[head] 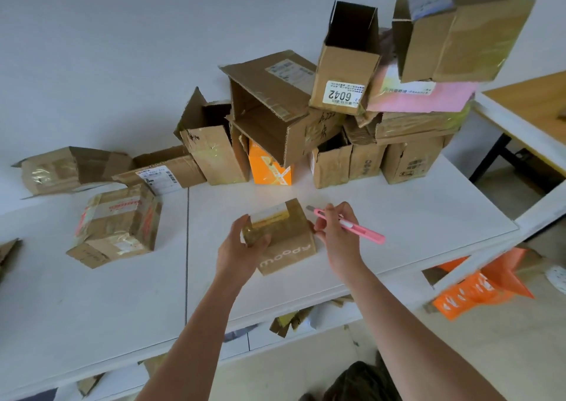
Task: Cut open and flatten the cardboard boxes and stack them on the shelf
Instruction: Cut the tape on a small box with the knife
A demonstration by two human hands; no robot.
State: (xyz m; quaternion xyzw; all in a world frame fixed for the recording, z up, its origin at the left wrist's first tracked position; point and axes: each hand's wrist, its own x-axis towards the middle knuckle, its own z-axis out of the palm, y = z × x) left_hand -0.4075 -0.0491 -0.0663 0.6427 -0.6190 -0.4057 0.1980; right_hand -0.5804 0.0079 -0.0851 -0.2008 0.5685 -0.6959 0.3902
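A small taped cardboard box printed "moody" rests on the white table near its front edge. My left hand grips the box's left side, thumb on its taped top. My right hand touches the box's right edge and holds a pink utility knife, its short blade out and pointing left just beyond the box's far corner.
A heap of opened cardboard boxes fills the back of the table, with an orange box and a pink one among them. A taped box sits at the left. Cardboard scraps and orange packaging lie below.
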